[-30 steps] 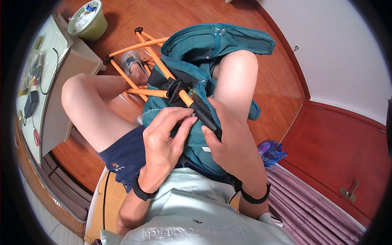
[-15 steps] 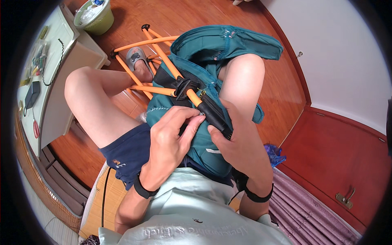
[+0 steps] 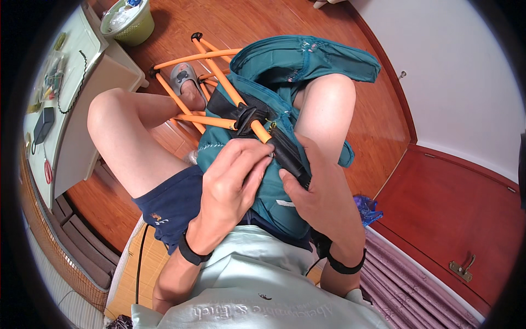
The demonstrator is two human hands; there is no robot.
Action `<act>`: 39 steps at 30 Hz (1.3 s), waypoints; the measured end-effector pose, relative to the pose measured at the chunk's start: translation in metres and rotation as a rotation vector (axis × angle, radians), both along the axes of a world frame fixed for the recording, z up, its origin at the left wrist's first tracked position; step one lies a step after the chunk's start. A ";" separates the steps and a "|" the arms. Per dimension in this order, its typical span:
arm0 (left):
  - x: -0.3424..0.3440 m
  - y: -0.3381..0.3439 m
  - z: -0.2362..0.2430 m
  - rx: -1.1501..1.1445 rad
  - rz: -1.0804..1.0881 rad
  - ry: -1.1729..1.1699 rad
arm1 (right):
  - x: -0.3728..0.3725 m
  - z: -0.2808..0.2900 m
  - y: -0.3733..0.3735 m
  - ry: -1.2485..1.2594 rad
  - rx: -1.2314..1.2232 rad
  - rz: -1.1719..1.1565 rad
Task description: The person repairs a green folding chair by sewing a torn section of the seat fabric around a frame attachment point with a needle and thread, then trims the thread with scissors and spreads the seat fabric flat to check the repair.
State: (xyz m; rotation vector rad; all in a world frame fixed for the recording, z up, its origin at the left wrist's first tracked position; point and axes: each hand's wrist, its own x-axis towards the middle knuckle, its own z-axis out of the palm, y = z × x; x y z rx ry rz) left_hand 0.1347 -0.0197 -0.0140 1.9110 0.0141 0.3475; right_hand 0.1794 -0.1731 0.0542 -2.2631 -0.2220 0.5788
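Observation:
A folding chair with an orange tube frame (image 3: 218, 80) and teal fabric (image 3: 257, 68) lies across my lap. One orange tube runs through a black plastic joint (image 3: 249, 119) and ends in a black sleeve (image 3: 287, 158). My right hand (image 3: 323, 192) is closed round this sleeve, its thumb along the near side; its other fingers are mostly hidden. At the sleeve's left side, my left hand (image 3: 233, 178) pinches a small silvery metal piece (image 3: 270, 155) between thumb and forefinger. Whether that piece is a screw or something else is too small to tell.
On the left stands a white table (image 3: 71, 104) with a black box (image 3: 44, 125) and red-handled scissors (image 3: 48, 171). A green basket (image 3: 136, 30) is at the far left. A red wooden cabinet door (image 3: 444, 219) and a purple curtain (image 3: 411, 279) are on the right.
The fingers of my left hand have shifted slightly at the small metal piece, the forefinger now lying higher over it. My right hand keeps its hold on the sleeve.

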 end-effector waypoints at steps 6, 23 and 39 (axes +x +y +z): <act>0.000 0.001 -0.005 -0.039 -0.019 0.025 | -0.001 -0.003 -0.002 -0.027 -0.024 0.001; 0.001 0.001 -0.006 0.000 -0.016 -0.008 | 0.000 -0.001 -0.001 -0.020 -0.017 0.000; 0.000 0.001 -0.007 -0.024 -0.006 -0.008 | 0.000 -0.001 0.000 -0.029 -0.025 0.008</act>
